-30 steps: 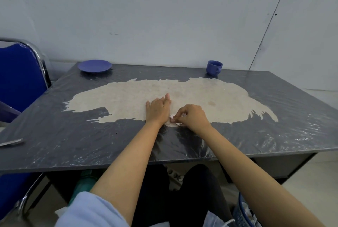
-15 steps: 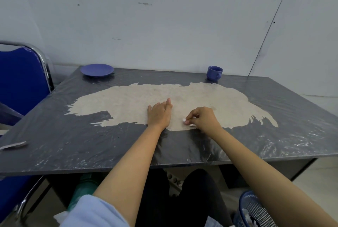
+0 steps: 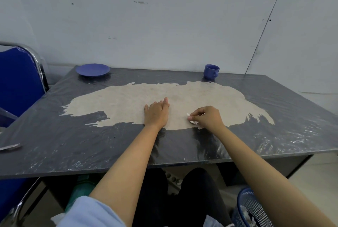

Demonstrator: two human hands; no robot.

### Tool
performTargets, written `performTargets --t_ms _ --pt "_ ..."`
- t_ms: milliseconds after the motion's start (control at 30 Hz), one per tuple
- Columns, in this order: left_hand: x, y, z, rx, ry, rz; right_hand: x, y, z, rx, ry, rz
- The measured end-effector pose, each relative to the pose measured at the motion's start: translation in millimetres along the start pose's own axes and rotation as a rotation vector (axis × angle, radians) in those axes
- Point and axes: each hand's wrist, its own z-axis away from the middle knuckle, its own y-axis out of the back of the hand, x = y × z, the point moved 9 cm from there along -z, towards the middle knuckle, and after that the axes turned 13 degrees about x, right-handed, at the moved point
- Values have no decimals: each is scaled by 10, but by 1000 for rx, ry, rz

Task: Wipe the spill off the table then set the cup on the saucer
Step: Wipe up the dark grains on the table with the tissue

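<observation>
We see a dark table (image 3: 54,150) carrying a broad beige spill (image 3: 210,96) across its middle, and both our hands sit on that spill's near edge. Our left hand (image 3: 156,114) lies flat and open, holding nothing, while our right hand (image 3: 207,118) is pinched closed around a small white tissue (image 3: 193,122) pressed to the spill. The saucer (image 3: 93,70) sits at the far left corner and the cup (image 3: 211,71) at the far right, well apart and both beyond our hands.
</observation>
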Motion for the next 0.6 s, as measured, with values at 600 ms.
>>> performTargets --t_ms 600 --pt "-22 -15 -20 9 -14 45 -279 -585 -344 -137 -3 -28"
